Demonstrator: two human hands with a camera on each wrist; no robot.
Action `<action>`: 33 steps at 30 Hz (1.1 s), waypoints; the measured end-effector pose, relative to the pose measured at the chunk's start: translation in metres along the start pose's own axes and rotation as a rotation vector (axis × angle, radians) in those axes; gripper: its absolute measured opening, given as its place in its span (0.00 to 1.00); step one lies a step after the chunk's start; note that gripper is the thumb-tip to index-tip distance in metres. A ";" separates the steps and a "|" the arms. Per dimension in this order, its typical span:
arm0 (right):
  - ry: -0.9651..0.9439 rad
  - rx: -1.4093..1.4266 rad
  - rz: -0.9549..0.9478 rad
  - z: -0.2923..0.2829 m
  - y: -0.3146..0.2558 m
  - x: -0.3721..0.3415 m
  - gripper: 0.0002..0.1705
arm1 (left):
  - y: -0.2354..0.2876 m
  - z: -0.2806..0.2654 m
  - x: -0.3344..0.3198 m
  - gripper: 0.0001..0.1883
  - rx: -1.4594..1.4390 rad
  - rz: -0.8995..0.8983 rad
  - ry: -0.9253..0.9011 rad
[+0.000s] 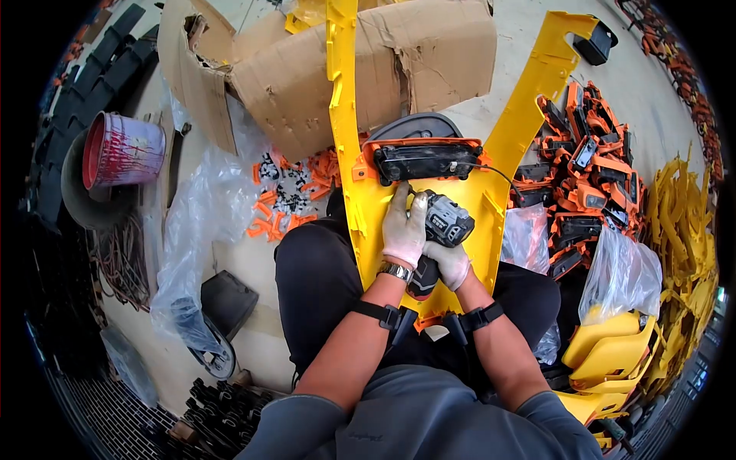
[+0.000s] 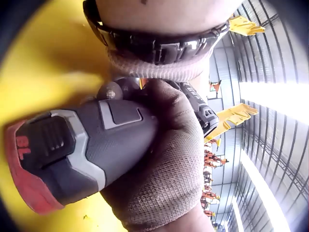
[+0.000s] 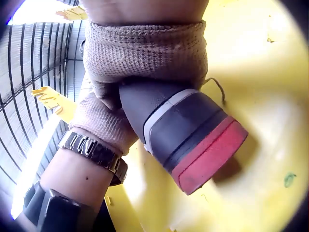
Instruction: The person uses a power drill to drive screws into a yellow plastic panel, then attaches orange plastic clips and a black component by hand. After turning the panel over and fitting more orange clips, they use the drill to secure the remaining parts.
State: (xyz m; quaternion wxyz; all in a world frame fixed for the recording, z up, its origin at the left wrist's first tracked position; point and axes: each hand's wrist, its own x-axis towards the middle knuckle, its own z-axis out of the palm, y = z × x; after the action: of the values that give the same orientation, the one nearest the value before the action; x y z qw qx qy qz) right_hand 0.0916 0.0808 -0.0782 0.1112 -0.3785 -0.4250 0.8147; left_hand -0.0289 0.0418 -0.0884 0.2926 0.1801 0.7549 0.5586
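A cordless drill [image 1: 448, 221] with a grey-black body lies low over a large yellow plastic panel [image 1: 483, 230] across the person's lap. The gloved right hand [image 1: 448, 262] grips its handle, and the red-edged base [image 3: 212, 154] sticks out below that hand. At the drill's front end is the gloved left hand [image 1: 405, 230], thumb and finger on either side of the nose; the fingertips are partly hidden. A metal watch [image 2: 164, 47] circles the left wrist. Just beyond the hands, an orange-framed black part [image 1: 425, 159] sits across the panel, with a thin black cable [image 1: 494, 170] at its right.
A torn cardboard box [image 1: 322, 84] stands ahead. Small orange parts [image 1: 268, 218] and clear plastic sheeting [image 1: 203, 207] lie at left, near a red-stained bucket [image 1: 138, 149]. Orange-black parts [image 1: 590, 176] are heaped at right, beside stacked yellow pieces [image 1: 678, 268]. Two long panel arms [image 1: 343, 92] reach forward.
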 end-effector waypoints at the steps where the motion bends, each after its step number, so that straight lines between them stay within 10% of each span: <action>1: -0.010 0.009 -0.028 -0.001 0.004 0.002 0.29 | 0.000 0.000 0.000 0.36 -0.029 -0.015 -0.020; 21: 0.001 0.051 0.015 0.001 0.004 0.010 0.33 | 0.000 0.000 0.001 0.38 -0.021 -0.003 -0.001; 28: -0.088 -0.894 -0.199 0.017 -0.038 0.018 0.35 | 0.075 -0.036 -0.039 0.23 0.271 0.217 0.087; 30: -0.067 -0.955 -0.090 0.018 -0.041 0.015 0.34 | 0.103 -0.069 -0.046 0.23 0.347 0.595 0.187; 33: -0.033 -1.089 0.122 0.033 -0.069 0.007 0.31 | 0.139 -0.108 -0.003 0.30 0.348 0.382 0.410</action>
State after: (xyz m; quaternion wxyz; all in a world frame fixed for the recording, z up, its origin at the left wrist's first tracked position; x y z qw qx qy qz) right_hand 0.0536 0.1068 -0.0173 -0.1551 -0.3926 -0.7643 0.4875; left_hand -0.1033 0.0038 0.0663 -0.0109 0.2494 0.8349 0.4906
